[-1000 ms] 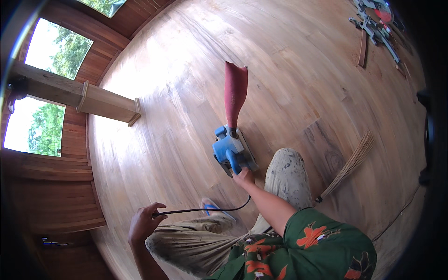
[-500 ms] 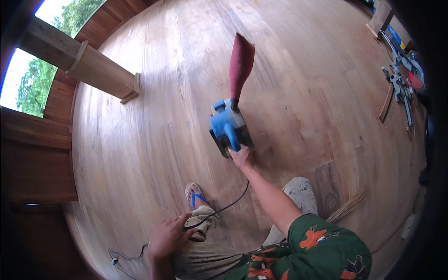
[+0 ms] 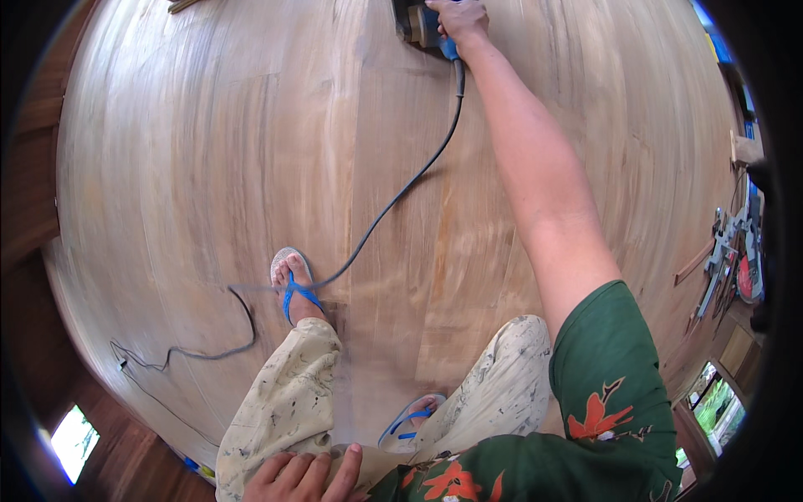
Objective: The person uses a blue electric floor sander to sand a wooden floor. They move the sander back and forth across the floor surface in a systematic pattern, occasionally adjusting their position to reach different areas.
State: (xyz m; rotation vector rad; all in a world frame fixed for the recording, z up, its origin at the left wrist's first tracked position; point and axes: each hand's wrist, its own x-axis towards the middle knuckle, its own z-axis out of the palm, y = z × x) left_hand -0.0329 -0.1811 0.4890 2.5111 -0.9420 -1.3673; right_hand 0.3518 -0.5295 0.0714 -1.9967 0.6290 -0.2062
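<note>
At the top edge of the head view, my right hand [image 3: 462, 20] is closed around the rear handle of a blue and black belt sander [image 3: 426, 25], with the arm stretched far forward. Most of the sander lies beyond the picture's edge, its dust bag included. From the handle a dark power cord [image 3: 404, 191] curves back across the wooden floor [image 3: 209, 167] toward my sandalled foot. My left hand [image 3: 303, 478] rests on my thigh near the lower edge, empty, its fingers laid out on the stained trousers [image 3: 284, 402].
Left of my foot, the cord meets a plug joint [image 3: 122, 365]. A mitre saw [image 3: 744, 268] and a wood strip [image 3: 694, 261] are at the right. Blue-strapped sandals [image 3: 297, 289] are on my feet. Dark wooden walls [image 3: 33, 167] border the left.
My right hand has pushed the sander forward, away from me, and the view has tilted down. The cord is stretched out farther. My left hand has shifted from near the knee to the thigh.
</note>
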